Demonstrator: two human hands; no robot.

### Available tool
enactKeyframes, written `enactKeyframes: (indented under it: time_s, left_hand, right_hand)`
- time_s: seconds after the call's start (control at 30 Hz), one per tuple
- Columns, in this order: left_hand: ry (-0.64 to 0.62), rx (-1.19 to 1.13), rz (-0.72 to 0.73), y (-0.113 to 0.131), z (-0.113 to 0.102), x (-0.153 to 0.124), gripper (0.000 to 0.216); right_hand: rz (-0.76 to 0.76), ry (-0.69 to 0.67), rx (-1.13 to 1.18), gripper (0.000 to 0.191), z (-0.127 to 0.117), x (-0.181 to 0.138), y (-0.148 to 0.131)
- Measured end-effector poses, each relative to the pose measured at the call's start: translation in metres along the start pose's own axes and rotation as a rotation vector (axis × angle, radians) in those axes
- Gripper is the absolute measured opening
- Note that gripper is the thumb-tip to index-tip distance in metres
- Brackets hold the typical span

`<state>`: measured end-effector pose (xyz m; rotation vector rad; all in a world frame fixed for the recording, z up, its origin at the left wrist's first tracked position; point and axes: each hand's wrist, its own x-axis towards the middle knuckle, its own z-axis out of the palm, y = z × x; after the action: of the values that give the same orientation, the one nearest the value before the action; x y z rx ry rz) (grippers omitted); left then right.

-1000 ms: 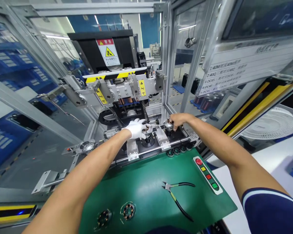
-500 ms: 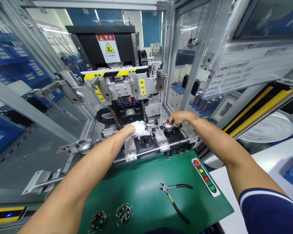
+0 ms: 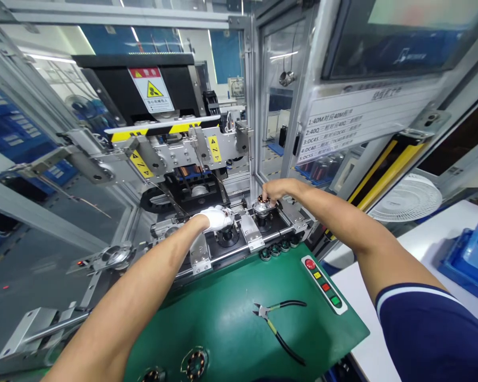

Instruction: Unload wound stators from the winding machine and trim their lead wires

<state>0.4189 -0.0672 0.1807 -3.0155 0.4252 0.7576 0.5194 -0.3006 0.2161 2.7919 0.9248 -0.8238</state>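
Both my arms reach into a winding machine. My left hand (image 3: 216, 218), in a white glove, is closed over a round stator on the left fixture (image 3: 227, 237). My bare right hand (image 3: 271, 189) pinches the top of a second round stator (image 3: 262, 207) seated on the right fixture. Two more wound stators (image 3: 194, 364) lie on the green mat (image 3: 231, 318) near its front edge.
Black-handled cutters (image 3: 276, 318) lie on the mat. A button strip (image 3: 323, 284) with red, yellow and green buttons runs along the mat's right side. A white fan (image 3: 406, 199) and a blue bin (image 3: 470, 260) stand at right. Machine head with warning label (image 3: 151, 90) hangs above.
Both hands stay on the fixtures; the left gloved hand has curled tighter over its stator. The view has shifted right and down, so everything sits further left in the frame.
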Motion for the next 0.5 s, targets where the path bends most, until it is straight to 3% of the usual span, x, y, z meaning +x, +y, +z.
enactKeyframes:
  time_s: [0.2, 0.33, 0.4, 0.47, 0.5]
  left_hand:
    - [0.019, 0.005, -0.022, 0.002, -0.008, -0.010, 0.048]
    - [0.017, 0.020, -0.043, -0.001, -0.009, -0.013, 0.046]
    - [0.012, 0.020, -0.037, -0.004, -0.009, -0.012, 0.045]
    - [0.014, 0.018, -0.020, -0.007, -0.013, -0.011, 0.046]
    - [0.023, 0.018, -0.008, -0.008, -0.016, -0.011, 0.045]
  right_hand:
    - [-0.024, 0.011, -0.031, 0.024, -0.013, -0.009, -0.010]
    - [-0.145, 0.121, -0.013, 0.012, -0.021, -0.041, -0.026]
    - [-0.229, 0.191, 0.011, 0.017, -0.003, -0.069, -0.045]
    - [-0.342, 0.273, 0.034, 0.025, 0.039, -0.097, -0.073]
    - [-0.472, 0.378, 0.056, 0.025, 0.068, -0.109, -0.091]
